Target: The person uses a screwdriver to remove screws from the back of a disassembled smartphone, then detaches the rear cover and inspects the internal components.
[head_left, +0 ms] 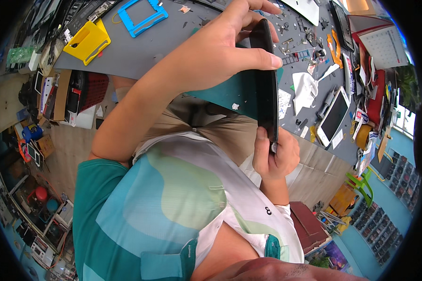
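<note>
A slim black phone (266,100) is held up on its edge in front of me, so its faces show only narrowly. My left hand (220,54) grips its far part, the thumb along one side and the other fingers behind it. At the near end, my right hand (284,157) pinches the phone's lower corner between thumb and bent fingers. Below lies a dark green work mat (215,93) with a small white scrap (235,107) on it. Whatever the phone's hidden face looks like, I cannot see.
The grey table (145,51) carries a yellow plastic holder (87,43) and a blue frame (139,18) to the left. Right of the phone lie small metal parts (290,42), a crumpled white tissue (305,89) and a white phone (333,116). A desk calendar (383,47) stands farther right.
</note>
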`<control>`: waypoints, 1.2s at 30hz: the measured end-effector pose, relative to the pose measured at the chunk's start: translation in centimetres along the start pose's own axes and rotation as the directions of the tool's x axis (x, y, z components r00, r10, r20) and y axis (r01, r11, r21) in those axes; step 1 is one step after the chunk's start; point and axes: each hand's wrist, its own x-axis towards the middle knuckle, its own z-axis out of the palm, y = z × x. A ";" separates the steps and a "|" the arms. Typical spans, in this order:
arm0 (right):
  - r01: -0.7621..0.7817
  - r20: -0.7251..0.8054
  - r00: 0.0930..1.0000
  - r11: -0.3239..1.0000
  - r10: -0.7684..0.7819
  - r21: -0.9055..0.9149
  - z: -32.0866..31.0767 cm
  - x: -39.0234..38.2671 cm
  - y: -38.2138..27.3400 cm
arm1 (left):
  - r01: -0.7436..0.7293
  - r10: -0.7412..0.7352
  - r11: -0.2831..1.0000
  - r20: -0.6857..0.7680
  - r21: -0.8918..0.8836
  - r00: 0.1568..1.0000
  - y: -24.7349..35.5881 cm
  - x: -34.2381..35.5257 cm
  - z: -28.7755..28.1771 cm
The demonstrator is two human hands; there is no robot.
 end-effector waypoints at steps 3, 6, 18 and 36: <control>-0.004 -0.002 1.000 0.999 0.004 -0.033 0.0 0.1 -0.1 | -0.004 0.006 0.998 0.030 -0.056 1.000 -0.8 0.4 -0.5; -0.019 0.017 1.000 0.998 0.020 -0.055 -0.3 0.2 -0.4 | -0.010 0.010 0.999 0.018 -0.040 1.000 -0.7 0.4 -0.4; -0.002 -0.031 1.000 1.000 0.002 0.003 0.1 0.5 0.0 | 0.070 -0.072 0.997 -0.043 -0.045 0.996 0.8 0.2 0.5; 0.001 -0.046 0.999 0.998 0.002 0.064 0.4 0.3 0.4 | -0.018 0.016 0.996 -0.020 -0.083 1.000 -0.9 0.4 -0.1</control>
